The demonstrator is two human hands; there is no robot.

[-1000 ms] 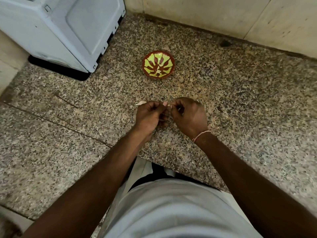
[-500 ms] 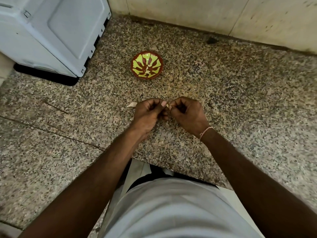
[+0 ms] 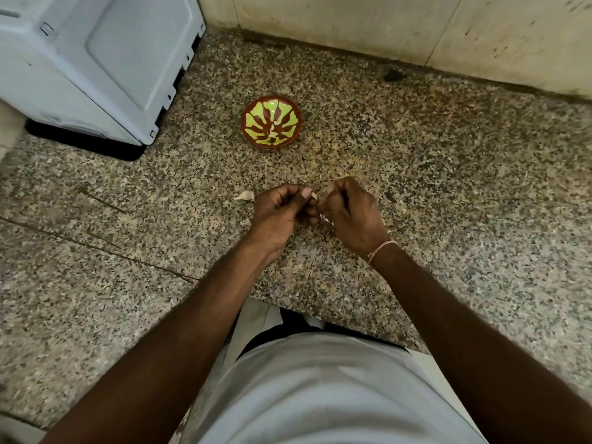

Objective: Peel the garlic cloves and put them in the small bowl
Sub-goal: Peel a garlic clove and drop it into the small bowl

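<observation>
My left hand (image 3: 282, 209) and my right hand (image 3: 350, 213) meet above the speckled stone counter (image 3: 448, 193), fingers curled. Between their fingertips they pinch a small pale garlic clove (image 3: 315, 197), mostly hidden by the fingers. A thin strip of pale skin (image 3: 326, 219) hangs below the right fingers. An unpeeled clove (image 3: 245, 196) lies on the counter just left of my left hand. The small red bowl with a yellow-green pattern (image 3: 253, 118) stands farther back, with pale peeled cloves (image 3: 275, 128) inside it.
A light grey appliance (image 3: 96, 59) fills the back left corner. A tiled wall (image 3: 384, 24) runs along the back of the counter, with a dark spot (image 3: 392, 74) at its foot. The counter's front edge is by my waist.
The view shifted slightly, so the bowl sits differently in frame. My hands stay together on the clove; a strip of skin now shows below the right fingers.
</observation>
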